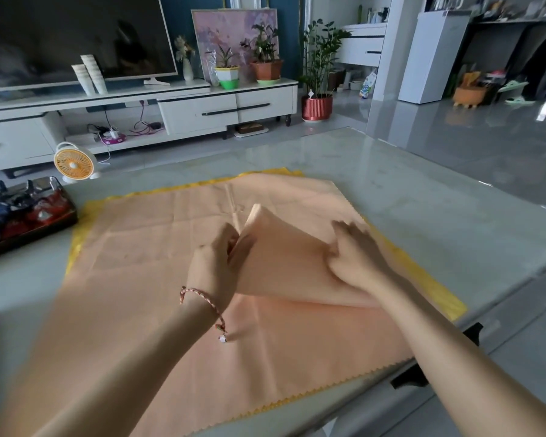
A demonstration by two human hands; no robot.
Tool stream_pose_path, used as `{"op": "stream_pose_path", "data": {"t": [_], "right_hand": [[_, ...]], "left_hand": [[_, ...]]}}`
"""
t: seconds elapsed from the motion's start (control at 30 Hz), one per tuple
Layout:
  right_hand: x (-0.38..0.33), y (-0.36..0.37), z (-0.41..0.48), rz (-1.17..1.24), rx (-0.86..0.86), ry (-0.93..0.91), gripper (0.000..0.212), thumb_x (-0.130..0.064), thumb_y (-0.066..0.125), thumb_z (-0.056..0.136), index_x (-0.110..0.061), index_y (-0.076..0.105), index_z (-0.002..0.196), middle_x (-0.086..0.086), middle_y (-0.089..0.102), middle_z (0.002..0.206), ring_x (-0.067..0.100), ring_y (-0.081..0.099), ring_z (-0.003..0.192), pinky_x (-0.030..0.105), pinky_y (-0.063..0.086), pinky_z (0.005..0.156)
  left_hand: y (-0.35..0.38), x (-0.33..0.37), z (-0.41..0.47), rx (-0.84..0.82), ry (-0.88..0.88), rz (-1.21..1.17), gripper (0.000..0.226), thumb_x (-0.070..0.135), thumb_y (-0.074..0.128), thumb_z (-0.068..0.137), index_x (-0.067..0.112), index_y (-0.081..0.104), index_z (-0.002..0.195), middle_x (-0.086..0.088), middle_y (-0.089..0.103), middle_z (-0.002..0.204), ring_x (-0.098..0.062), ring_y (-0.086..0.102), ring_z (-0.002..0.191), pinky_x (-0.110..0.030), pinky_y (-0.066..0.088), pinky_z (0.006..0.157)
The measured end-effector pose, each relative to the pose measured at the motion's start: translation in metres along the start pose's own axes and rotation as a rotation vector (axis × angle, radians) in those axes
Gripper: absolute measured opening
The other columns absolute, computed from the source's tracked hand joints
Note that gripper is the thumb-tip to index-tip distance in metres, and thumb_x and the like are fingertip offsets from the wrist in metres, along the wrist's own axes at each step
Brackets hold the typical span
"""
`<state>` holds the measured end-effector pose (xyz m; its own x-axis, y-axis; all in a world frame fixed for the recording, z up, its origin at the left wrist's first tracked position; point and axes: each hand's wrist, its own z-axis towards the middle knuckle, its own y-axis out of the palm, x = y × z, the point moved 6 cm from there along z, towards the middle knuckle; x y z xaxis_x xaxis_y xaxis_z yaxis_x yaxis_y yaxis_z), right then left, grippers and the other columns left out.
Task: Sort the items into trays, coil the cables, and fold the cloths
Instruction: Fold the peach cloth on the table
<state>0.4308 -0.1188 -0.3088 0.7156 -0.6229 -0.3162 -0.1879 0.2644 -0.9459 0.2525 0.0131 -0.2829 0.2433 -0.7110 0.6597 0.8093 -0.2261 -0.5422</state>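
A large peach cloth (158,247) lies spread on the pale table (423,190), with a yellow cloth (438,294) under it showing along the edges. The peach cloth's right part is folded over toward the middle and lifted into a raised flap (284,257). My left hand (216,263), with a red cord bracelet on the wrist, pinches the flap's left edge. My right hand (353,253) lies on the flap's right side, blurred; I cannot tell whether its fingers press flat or curl round the cloth.
A dark tray (60,216) holding several dark blue and red items sits at the table's left edge. A small orange fan (73,164) stands beyond it. A television cabinet and potted plants line the far wall. The table's near right edge drops to the floor.
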Motion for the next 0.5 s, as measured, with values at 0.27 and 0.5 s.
{"op": "stream_pose_path", "data": {"t": [0.27, 0.5], "right_hand": [[-0.095, -0.061, -0.012, 0.723, -0.185, -0.278, 0.015, -0.024, 0.074, 0.075, -0.022, 0.066, 0.087, -0.003, 0.069, 0.082, 0.015, 0.065, 0.078, 0.028, 0.05, 0.071], [-0.106, -0.05, -0.015, 1.396, -0.151, -0.018, 0.015, -0.015, 0.064, 0.087, -0.003, 0.066, 0.096, 0.013, 0.067, 0.093, 0.023, 0.062, 0.079, 0.032, 0.05, 0.076]], "left_hand": [[-0.079, 0.04, 0.029, 0.089, 0.254, -0.015, 0.024, 0.046, 0.061, 0.079, 0.025, 0.049, 0.082, 0.005, 0.046, 0.049, -0.01, 0.04, 0.051, -0.015, 0.03, 0.047], [-0.038, 0.01, -0.034, -0.518, -0.713, -0.919, 0.037, 0.04, 0.058, 0.073, 0.01, 0.074, 0.089, -0.004, 0.074, 0.086, -0.013, 0.071, 0.072, -0.023, 0.055, 0.056]]}}
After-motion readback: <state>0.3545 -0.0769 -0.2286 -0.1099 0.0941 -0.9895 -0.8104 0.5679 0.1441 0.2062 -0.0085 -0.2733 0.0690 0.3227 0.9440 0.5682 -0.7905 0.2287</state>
